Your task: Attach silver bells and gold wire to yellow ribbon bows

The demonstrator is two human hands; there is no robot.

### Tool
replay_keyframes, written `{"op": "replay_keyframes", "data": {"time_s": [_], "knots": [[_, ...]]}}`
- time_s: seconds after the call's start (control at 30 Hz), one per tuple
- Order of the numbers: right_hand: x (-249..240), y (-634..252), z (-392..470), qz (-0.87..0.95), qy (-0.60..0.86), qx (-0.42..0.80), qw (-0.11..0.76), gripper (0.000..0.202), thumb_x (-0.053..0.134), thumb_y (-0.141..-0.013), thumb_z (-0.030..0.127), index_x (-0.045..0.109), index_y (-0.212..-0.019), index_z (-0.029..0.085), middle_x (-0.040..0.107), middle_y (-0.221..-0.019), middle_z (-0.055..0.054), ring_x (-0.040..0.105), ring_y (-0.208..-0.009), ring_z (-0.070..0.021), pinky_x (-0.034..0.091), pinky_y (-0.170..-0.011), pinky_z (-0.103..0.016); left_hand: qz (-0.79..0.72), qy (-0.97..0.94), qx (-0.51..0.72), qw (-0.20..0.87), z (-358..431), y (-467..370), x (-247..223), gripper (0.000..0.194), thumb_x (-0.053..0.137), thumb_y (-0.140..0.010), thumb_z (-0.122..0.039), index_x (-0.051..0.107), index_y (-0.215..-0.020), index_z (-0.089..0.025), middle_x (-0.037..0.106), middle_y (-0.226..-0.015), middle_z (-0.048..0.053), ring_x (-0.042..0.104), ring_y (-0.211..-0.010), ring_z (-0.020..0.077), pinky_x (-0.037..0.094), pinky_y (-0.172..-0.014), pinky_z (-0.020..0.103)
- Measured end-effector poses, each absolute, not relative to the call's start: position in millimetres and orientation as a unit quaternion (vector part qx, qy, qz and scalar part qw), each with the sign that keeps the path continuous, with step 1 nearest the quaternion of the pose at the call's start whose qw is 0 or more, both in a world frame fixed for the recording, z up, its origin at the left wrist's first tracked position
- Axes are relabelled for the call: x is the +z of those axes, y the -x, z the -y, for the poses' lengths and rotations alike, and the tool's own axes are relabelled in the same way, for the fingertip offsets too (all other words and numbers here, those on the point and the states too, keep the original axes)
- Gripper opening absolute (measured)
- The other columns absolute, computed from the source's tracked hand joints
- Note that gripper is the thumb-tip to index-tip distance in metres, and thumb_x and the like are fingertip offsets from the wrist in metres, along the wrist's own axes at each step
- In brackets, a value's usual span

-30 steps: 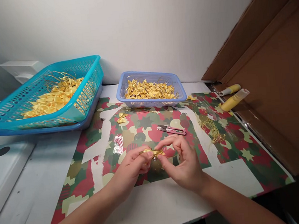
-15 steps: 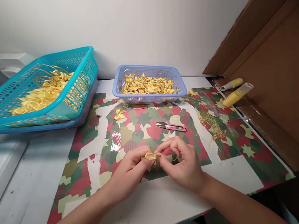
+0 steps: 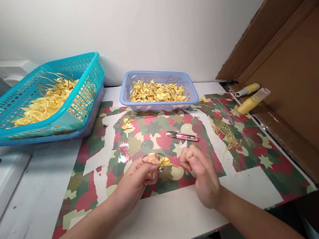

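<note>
My left hand [image 3: 141, 175] pinches a yellow ribbon bow [image 3: 164, 161] between thumb and fingers. A gold cord loop [image 3: 151, 154] stands up from the bow, and a small shiny bell [image 3: 161, 169] hangs at its middle. To the right, my right hand [image 3: 199, 168] is closed, with its fingertips pinched on a thin strand [image 3: 176, 166] that runs from the bow. What lies inside those curled fingers is partly hidden. Pink-handled thread snips [image 3: 183, 136] rest on the patterned mat just beyond both hands.
A blue basket [image 3: 161, 106] of yellow bows stands against the wall. At left, a turquoise basket [image 3: 87, 72] holds more bows. One loose bow [image 3: 127, 123] lies on the mat. Gold cord scraps [image 3: 228, 135] and two yellow-wound tubes [image 3: 252, 102] are at right, beside a cardboard wall [image 3: 294, 84].
My hands have drawn apart, the right one moving away to the right. The bow in my left hand has turned, so its loop and bell now show.
</note>
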State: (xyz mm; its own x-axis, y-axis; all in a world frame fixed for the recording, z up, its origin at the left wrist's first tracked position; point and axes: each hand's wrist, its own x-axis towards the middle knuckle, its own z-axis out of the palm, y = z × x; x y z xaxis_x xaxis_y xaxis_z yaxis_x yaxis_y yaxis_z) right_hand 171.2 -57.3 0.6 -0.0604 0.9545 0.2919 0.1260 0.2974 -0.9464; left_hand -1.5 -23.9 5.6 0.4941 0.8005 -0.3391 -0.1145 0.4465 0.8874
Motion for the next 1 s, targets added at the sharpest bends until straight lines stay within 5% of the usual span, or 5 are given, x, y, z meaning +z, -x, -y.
{"op": "replay_keyframes", "data": {"time_s": [0.43,1.0], "knots": [[4.8,-163.9,60.0,0.700,0.450,0.237,0.502,0.017,0.040,-0.087,0.009,0.043,-0.075,0.022,0.040,-0.059,0.004,0.035,-0.051,-0.0104,0.032,-0.052,-0.024,-0.354,-0.600,0.367,0.616,28.3,11.7,1.3,0.035,0.045,-0.093,-0.033,0.042,-0.061,-0.019,0.034,-0.067,-0.001,0.032,-0.063,0.0139,0.025,-0.058,0.029],[0.0,-162.8,62.1,0.698,0.411,0.297,0.507,0.016,0.039,-0.089,0.010,0.047,-0.080,0.021,0.038,-0.061,0.005,0.036,-0.055,-0.0101,0.035,-0.058,-0.024,-0.294,-0.696,0.372,0.540,29.9,13.7,8.3,0.032,0.039,-0.097,-0.028,0.038,-0.066,-0.019,0.035,-0.065,-0.003,0.035,-0.063,0.0125,0.029,-0.058,0.026]]}}
